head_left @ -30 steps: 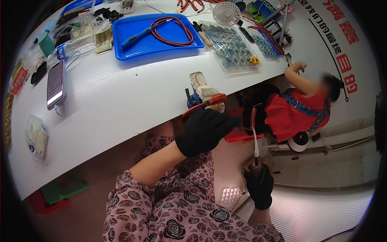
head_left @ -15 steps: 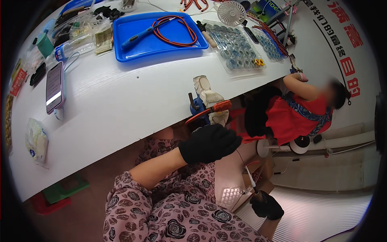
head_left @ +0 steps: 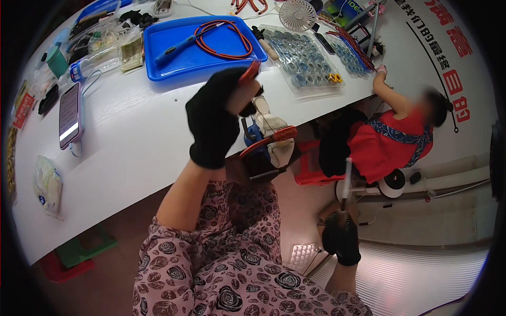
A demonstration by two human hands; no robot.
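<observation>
In a black glove, my left hand [head_left: 215, 118] is raised over the table edge, its fingers bent together. Something red shows at its fingertips; I cannot make out what it is. My right hand [head_left: 340, 239], gloved in black, grips a handled tool with a pale narrow shaft [head_left: 346, 179] pointing up, blurred by motion. Between them, at the table edge, a blue vise [head_left: 254, 134] padded with whitish cloth [head_left: 270, 118] stands beside a red cord [head_left: 263, 142] with a thicker orange-red wrapped part [head_left: 284, 133].
A blue tray [head_left: 153, 66] holds a coiled red cord [head_left: 247, 45] and a blue-handled tool [head_left: 176, 50]. Clear packs of small round pieces [head_left: 305, 60], a fan [head_left: 298, 15], a phone [head_left: 70, 116] and a bottle [head_left: 100, 59] lie about. A person in red [head_left: 390, 139] sits at right.
My left hand has risen up and left from beside the vise to above the table. My right hand has moved up slightly, its tool turning more upright.
</observation>
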